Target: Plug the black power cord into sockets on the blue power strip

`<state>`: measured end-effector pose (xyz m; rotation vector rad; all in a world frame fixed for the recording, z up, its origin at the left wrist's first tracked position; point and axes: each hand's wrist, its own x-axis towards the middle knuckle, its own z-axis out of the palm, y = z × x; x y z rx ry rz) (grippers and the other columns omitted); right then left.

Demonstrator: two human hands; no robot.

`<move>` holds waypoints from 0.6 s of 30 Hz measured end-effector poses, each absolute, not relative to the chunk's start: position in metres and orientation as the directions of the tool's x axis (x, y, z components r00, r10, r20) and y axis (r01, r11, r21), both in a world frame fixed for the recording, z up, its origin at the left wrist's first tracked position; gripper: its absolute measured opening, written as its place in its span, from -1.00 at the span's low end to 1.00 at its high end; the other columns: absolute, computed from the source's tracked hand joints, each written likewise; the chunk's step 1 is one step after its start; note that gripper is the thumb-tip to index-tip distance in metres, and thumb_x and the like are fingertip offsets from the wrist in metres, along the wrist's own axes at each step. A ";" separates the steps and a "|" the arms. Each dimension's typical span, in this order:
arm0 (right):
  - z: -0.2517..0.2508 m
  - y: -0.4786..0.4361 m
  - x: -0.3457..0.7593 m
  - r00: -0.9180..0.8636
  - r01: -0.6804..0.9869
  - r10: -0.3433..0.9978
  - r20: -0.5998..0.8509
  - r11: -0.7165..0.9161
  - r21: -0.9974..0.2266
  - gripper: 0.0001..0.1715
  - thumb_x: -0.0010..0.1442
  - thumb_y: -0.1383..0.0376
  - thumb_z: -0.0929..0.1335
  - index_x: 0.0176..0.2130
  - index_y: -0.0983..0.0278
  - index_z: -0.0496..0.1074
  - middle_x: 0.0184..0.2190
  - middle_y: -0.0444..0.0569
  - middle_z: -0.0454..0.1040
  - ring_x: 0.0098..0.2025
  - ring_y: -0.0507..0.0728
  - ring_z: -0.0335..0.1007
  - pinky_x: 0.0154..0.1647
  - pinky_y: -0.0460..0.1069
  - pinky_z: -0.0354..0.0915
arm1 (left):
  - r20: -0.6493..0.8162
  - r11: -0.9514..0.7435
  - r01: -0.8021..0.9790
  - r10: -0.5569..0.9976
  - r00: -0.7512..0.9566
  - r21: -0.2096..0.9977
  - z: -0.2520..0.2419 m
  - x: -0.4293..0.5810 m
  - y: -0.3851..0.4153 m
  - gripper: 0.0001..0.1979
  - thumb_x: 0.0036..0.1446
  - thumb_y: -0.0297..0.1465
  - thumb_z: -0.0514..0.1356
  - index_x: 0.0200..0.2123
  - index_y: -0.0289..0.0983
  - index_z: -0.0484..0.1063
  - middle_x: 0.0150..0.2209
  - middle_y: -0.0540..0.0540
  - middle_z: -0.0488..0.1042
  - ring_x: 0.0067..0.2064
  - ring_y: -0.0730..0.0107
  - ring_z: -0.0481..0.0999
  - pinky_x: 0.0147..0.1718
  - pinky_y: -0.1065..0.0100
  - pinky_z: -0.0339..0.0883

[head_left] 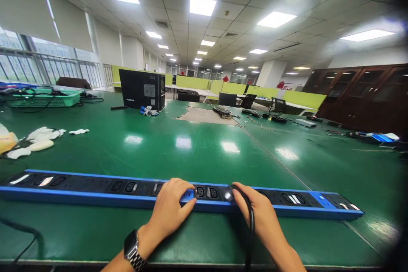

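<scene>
A long blue and black power strip (pixel 95 187) with several sockets lies across the green table (pixel 178 144) near its front edge. My left hand (pixel 170 208), with a watch on the wrist, rests on the strip with fingers curled over its top and front edge. My right hand (pixel 258 212) is closed on a black plug (pixel 231 193) at a socket in the strip. The plug's black cable (pixel 250 229) runs back over that hand toward me.
A black computer case (pixel 142 89) stands at the back, a green basket (pixel 44 97) at far left. White gloves (pixel 38 138) lie at left. Cables and small devices (pixel 274 117) are scattered at back right. A black cable (pixel 22 231) loops at the near-left edge.
</scene>
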<state>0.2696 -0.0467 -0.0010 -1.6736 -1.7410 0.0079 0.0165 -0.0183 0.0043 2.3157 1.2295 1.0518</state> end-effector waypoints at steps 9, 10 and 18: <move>0.000 -0.050 0.268 0.067 0.928 0.840 0.539 0.146 -0.343 -0.55 0.31 0.06 0.18 -0.03 0.22 0.46 -0.18 0.02 0.56 -0.18 0.14 0.52 -0.16 0.00 0.39 | 0.470 -0.592 0.589 0.802 0.369 0.549 0.004 0.017 -0.020 -0.82 0.09 -0.44 0.25 -0.20 -0.18 0.47 -0.14 -0.09 0.55 -0.06 0.14 0.44 -0.04 0.09 0.26; 0.000 -0.050 0.268 0.063 0.934 0.840 0.539 0.141 -0.329 -0.55 0.31 0.06 0.18 -0.02 0.21 0.46 -0.18 0.01 0.56 -0.17 0.13 0.52 -0.17 -0.01 0.39 | 0.465 -0.592 0.594 0.803 0.373 0.545 0.004 0.018 -0.020 -0.81 0.08 -0.44 0.26 -0.19 -0.18 0.47 -0.14 -0.08 0.55 -0.06 0.14 0.44 -0.03 0.09 0.25; 0.000 -0.050 0.262 -0.021 0.992 0.845 0.535 0.084 -0.094 -0.59 0.32 0.12 0.19 0.01 0.18 0.44 -0.24 -0.06 0.57 -0.25 0.12 0.51 -0.35 -0.03 0.35 | 0.448 -0.584 0.599 0.810 0.379 0.548 0.006 0.019 -0.020 -0.80 0.06 -0.43 0.28 -0.18 -0.17 0.47 -0.12 -0.06 0.54 -0.03 0.13 0.43 0.00 0.08 0.22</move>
